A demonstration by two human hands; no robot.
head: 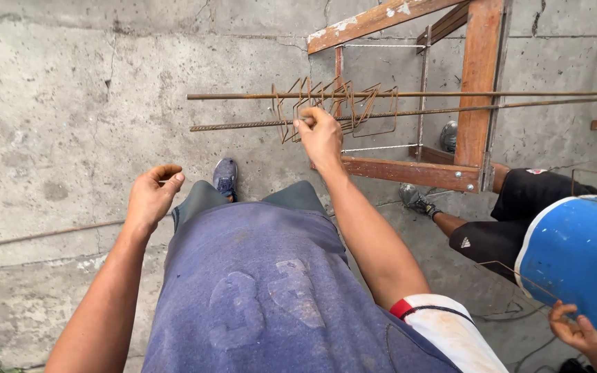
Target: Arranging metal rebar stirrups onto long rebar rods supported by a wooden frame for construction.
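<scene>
Right hand (pixel 320 135) clenched on a stirrup (pixel 291 110) around the rebar (pixel 243 125); left hand (pixel 152 196) free, loosely curled. Risk: overhanging bars could shift, pinching fingers.

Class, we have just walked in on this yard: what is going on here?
A person stands on a concrete floor. The right hand grips a rusty steel bar strung with bent wire stirrups, which rests on a wooden trestle. The left hand hangs half-curled and empty. A co-worker in blue crouches beside them.
</scene>
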